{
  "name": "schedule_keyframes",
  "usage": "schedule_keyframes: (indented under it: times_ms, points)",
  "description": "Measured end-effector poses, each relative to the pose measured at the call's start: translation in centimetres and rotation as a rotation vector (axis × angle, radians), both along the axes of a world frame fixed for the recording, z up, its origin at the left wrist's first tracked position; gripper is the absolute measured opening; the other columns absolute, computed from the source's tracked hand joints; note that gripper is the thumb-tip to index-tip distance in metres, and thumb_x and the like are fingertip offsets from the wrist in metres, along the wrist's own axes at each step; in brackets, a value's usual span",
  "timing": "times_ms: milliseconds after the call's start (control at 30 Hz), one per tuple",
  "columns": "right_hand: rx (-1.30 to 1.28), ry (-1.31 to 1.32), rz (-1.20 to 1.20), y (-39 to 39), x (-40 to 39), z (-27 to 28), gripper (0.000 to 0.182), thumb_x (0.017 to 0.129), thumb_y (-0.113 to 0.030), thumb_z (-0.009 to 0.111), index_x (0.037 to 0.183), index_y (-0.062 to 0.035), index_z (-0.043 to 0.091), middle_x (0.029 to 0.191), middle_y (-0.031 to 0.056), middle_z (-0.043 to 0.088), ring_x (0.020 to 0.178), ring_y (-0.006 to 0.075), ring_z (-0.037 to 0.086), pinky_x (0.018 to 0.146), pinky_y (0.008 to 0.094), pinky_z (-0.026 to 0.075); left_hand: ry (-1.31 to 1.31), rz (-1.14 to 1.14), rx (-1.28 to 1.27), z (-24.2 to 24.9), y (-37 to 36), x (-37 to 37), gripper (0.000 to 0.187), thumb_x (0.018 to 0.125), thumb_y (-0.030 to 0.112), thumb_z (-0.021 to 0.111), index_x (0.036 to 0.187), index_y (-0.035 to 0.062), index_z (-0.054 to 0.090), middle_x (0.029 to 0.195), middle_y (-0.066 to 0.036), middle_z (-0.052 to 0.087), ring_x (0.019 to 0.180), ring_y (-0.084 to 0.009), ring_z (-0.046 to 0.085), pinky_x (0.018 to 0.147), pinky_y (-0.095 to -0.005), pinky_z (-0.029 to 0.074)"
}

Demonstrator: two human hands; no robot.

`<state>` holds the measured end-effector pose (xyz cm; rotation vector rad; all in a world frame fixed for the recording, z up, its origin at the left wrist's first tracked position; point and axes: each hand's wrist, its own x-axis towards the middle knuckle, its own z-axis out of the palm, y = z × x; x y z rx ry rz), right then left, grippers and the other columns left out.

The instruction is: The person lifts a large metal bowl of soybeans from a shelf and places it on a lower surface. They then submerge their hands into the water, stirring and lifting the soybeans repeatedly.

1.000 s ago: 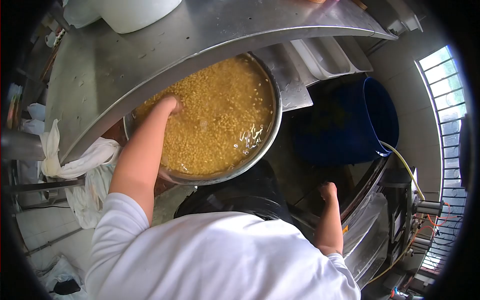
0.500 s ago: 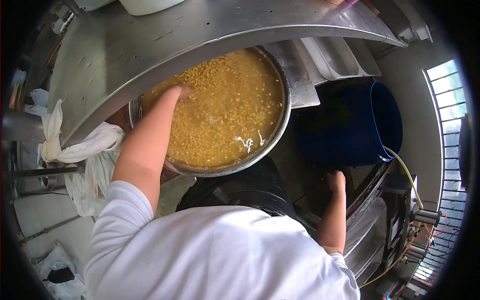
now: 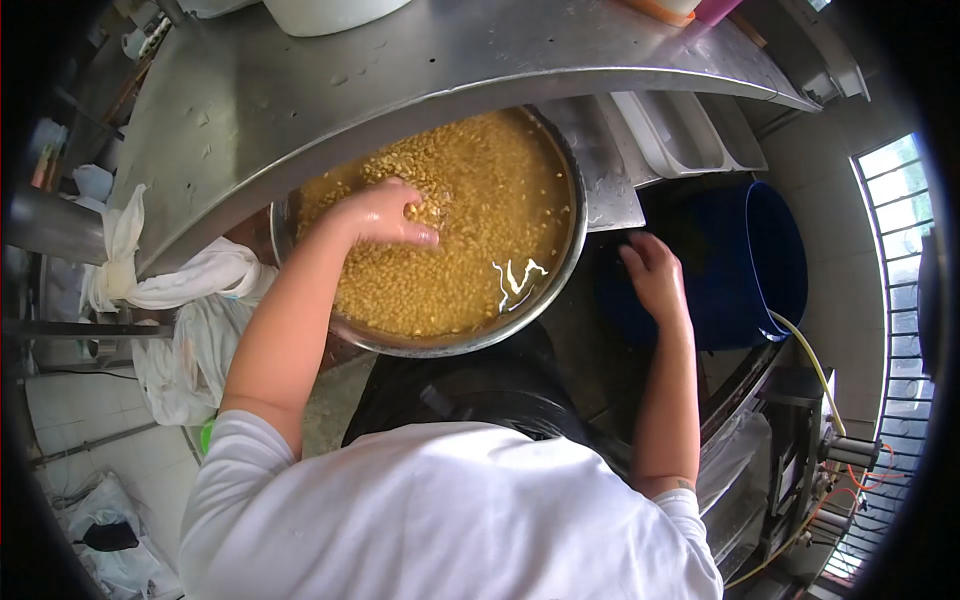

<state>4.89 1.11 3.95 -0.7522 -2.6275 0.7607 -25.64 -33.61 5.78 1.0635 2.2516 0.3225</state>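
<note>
The left hand [image 3: 385,215] is at the left part of the tub [image 3: 440,348], loosely cupped, with a gap between thumb and bent fingers; wet grains [image 3: 400,290] show in that gap, but whether it has hold of any I cannot tell. The right hand [image 3: 657,275] is off the tub's right side, apart from it, half open with fingers loosely curled and nothing visible in it. The grains lie inside the tub, in cloudy yellowish water [image 3: 535,195]. Each is probably light, slick and fairly firm, apt to slip between spread fingers, so a closed, cupped palm from below should hold them best; the full tub is likely very heavy and stiff, best taken by opposite sides of its rim. The grains point every way, sharing no long axis that I can see; the tub is round, its mouth facing up, with no long axis either. Beyond, a metal counter [image 3: 330,90] covers the tub's far edge, a tied cloth [image 3: 195,280] hangs to the tub's left, and a blue barrel [image 3: 725,270] stands to its right.
</note>
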Motion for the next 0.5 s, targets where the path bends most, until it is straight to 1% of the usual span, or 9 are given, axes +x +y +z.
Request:
schedule_keyframes:
  times_ms: [67, 167, 200, 233, 300, 333, 400, 433, 500]
  points:
    - [-0.124, 0.095, 0.094, -3.2, -4.2, 2.1, 0.038, 0.096, -0.020, 0.076, 0.128, 0.0000, 0.071, 0.115, 0.0225, 0.074, 0.100, 0.0349, 0.076, 0.089, 0.0418, 0.059, 0.023, -0.012, 0.024, 3.1, -1.1, 2.1, 0.085, 0.084, 0.049, 0.088, 0.143, -0.0048, 0.060, 0.155, -0.026, 0.051, 0.141, -0.0387, 0.054, 0.116, -0.0434, 0.046]
    - [-0.072, 0.106, 0.303, -6.7, -9.5, 3.0, 0.042, 0.095, -0.019, 0.074, 0.134, -0.0031, 0.067, 0.126, 0.0197, 0.069, 0.118, 0.0372, 0.068, 0.099, 0.0436, 0.055, 0.164, 0.001, 0.095, 3.5, -3.3, 5.3, 0.079, 0.082, 0.044, 0.089, 0.143, 0.0015, 0.062, 0.147, -0.022, 0.055, 0.141, -0.0408, 0.052, 0.117, -0.0464, 0.044]
    - [-0.039, -0.007, 0.394, -7.3, -11.1, 3.4, 0.056, 0.096, -0.030, 0.073, 0.147, -0.0074, 0.060, 0.145, 0.0213, 0.061, 0.133, 0.0406, 0.061, 0.108, 0.0464, 0.052, 0.150, -0.009, -0.001, 4.3, -3.7, 5.9, 0.076, 0.082, 0.041, 0.089, 0.142, 0.0030, 0.064, 0.145, -0.022, 0.056, 0.138, -0.0419, 0.053, 0.116, -0.0474, 0.045]
    - [-0.041, -0.002, 0.396, -7.2, -12.9, 2.1, 0.056, 0.096, -0.030, 0.073, 0.147, -0.0074, 0.060, 0.145, 0.0213, 0.061, 0.133, 0.0406, 0.061, 0.108, 0.0464, 0.052, 0.135, -0.018, -0.097, 4.8, -4.1, 6.5, 0.072, 0.082, 0.039, 0.088, 0.141, 0.0045, 0.065, 0.142, -0.022, 0.057, 0.135, -0.0431, 0.054, 0.115, -0.0484, 0.046]
    - [0.300, -0.187, 0.468, -6.6, -16.4, -2.5, 0.083, 0.093, -0.048, 0.075, 0.162, -0.0128, 0.046, 0.163, 0.0229, 0.046, 0.147, 0.0465, 0.049, 0.118, 0.0502, 0.045, 0.149, -0.023, -0.160, 4.5, -5.1, 7.5, 0.065, 0.083, 0.035, 0.087, 0.138, 0.0073, 0.068, 0.139, -0.021, 0.058, 0.133, -0.0444, 0.055, 0.113, -0.0495, 0.047]
    - [0.299, -0.184, 0.471, -6.4, -18.0, -3.6, 0.083, 0.093, -0.048, 0.075, 0.162, -0.0128, 0.046, 0.163, 0.0229, 0.046, 0.147, 0.0465, 0.049, 0.118, 0.0502, 0.045, 0.145, -0.018, -0.220, 4.3, -5.4, 7.9, 0.064, 0.083, 0.034, 0.087, 0.138, 0.0079, 0.068, 0.140, -0.022, 0.058, 0.134, -0.0447, 0.054, 0.113, -0.0500, 0.047]
    - [0.325, -0.474, 0.479, -6.7, -20.2, -4.5, 0.098, 0.088, -0.057, 0.078, 0.167, -0.0150, 0.038, 0.169, 0.0265, 0.036, 0.156, 0.0442, 0.036, 0.123, 0.0531, 0.039, 0.168, 0.002, -0.283, 3.1, -6.1, 8.7, 0.057, 0.083, 0.032, 0.085, 0.133, 0.0093, 0.071, 0.144, -0.022, 0.057, 0.137, -0.0458, 0.053, 0.114, -0.0514, 0.047]
    - [0.324, -0.474, 0.486, -6.9, -20.6, -4.5, 0.098, 0.088, -0.057, 0.078, 0.167, -0.0150, 0.038, 0.169, 0.0265, 0.036, 0.156, 0.0442, 0.036, 0.123, 0.0531, 0.039, 0.166, 0.008, -0.286, 2.6, -6.1, 8.6, 0.057, 0.083, 0.032, 0.085, 0.133, 0.0093, 0.071, 0.144, -0.022, 0.057, 0.137, -0.0458, 0.053, 0.114, -0.0514, 0.047]
    - [0.259, -0.434, 0.431, -7.2, -21.4, -4.4, 0.108, 0.085, -0.066, 0.077, 0.168, -0.0127, 0.033, 0.168, 0.0298, 0.035, 0.148, 0.0468, 0.046, 0.120, 0.0514, 0.043, 0.105, 0.004, -0.435, 1.9, -5.9, 8.4, 0.053, 0.083, 0.032, 0.086, 0.129, 0.0107, 0.071, 0.159, -0.024, 0.049, 0.141, -0.0457, 0.053, 0.114, -0.0515, 0.048]
